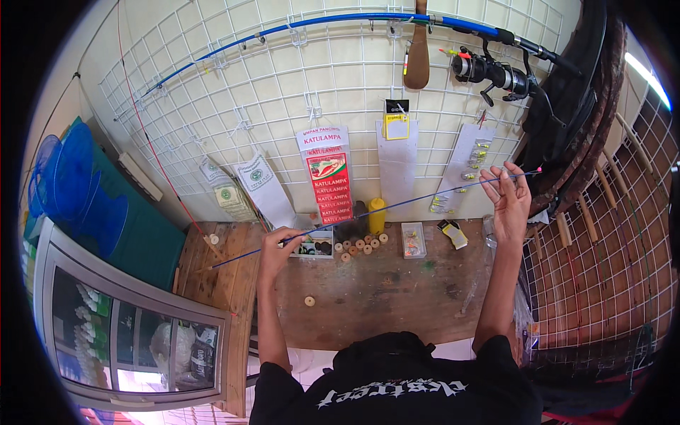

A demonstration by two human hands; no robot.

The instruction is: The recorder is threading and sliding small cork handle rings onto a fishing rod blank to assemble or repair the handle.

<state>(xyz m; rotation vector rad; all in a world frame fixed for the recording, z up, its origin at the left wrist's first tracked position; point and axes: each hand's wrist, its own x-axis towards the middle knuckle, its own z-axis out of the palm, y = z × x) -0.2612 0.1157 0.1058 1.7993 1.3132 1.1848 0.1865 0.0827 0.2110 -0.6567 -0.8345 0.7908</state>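
Note:
A thin blue rod section with a pink tip runs from lower left to upper right above a wooden table. My left hand grips its lower part, close to a small box of dark items. My right hand is raised near the rod's pink tip, fingers pinched at it. Whether the fingers touch the rod or a line there, I cannot tell.
A white wire grid on the wall carries a blue fishing rod with a black reel, red packets and lure cards. Small wooden discs, a yellow bottle and clear boxes lie on the table. A glass cabinet stands left.

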